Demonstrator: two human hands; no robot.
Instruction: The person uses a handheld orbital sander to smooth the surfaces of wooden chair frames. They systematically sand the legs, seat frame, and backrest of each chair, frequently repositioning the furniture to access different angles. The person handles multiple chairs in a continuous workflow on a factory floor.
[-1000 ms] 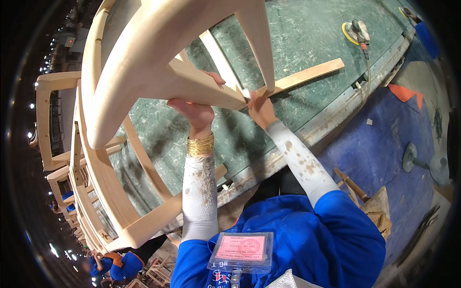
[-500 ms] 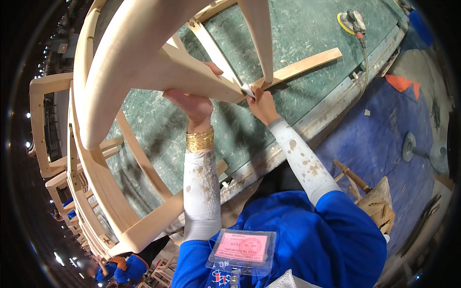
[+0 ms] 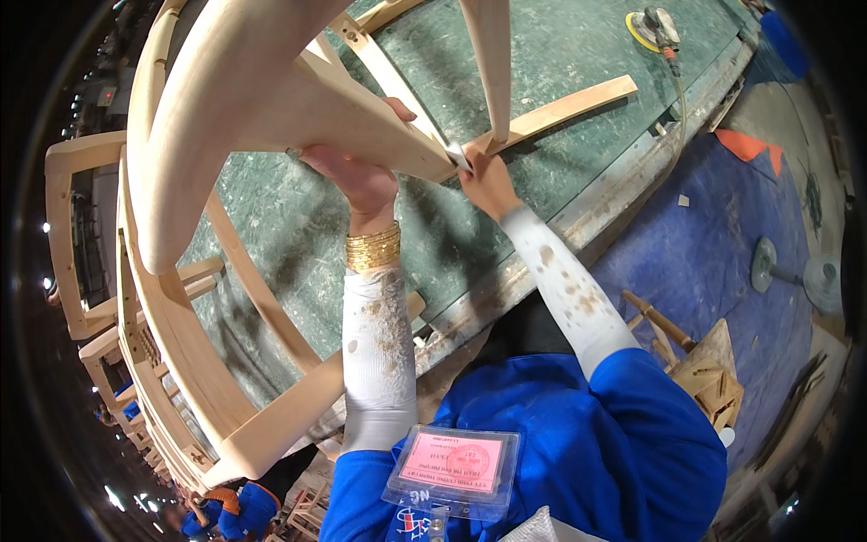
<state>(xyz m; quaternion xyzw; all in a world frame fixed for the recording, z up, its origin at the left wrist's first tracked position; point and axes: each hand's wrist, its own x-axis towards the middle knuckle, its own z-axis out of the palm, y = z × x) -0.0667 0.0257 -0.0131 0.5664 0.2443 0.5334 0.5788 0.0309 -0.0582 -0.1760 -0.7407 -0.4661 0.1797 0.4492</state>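
A pale, unpainted wooden chair frame [image 3: 212, 108] lies on its side in front of me, its broad curved part closest to the camera. My left hand [image 3: 363, 190] is wrapped round one tapering wooden bar from below, fingertips showing over the far side. At the narrow end of that bar, where it meets other slats, my right hand [image 3: 490, 187] pinches a small white strip [image 3: 459, 157]. The strip touches the joint, and I cannot make out its material. Above the right hand, a slender tapered chair leg [image 3: 492, 72] comes down to the joint.
The frame rests on a worn green bench top [image 3: 578, 54]. Toward its far right edge lies a yellow-rimmed power sander [image 3: 652, 32] with a hose. More wooden chair frames [image 3: 86, 163] stand left. A wooden piece [image 3: 709, 379] and blue sheeting [image 3: 686, 262] are at right. Another person [image 3: 248, 508] is lower left.
The view has shifted slightly, moving the whole scene a little up and left. My left hand keeps its hold, and my right hand stays at the joint with the white strip.
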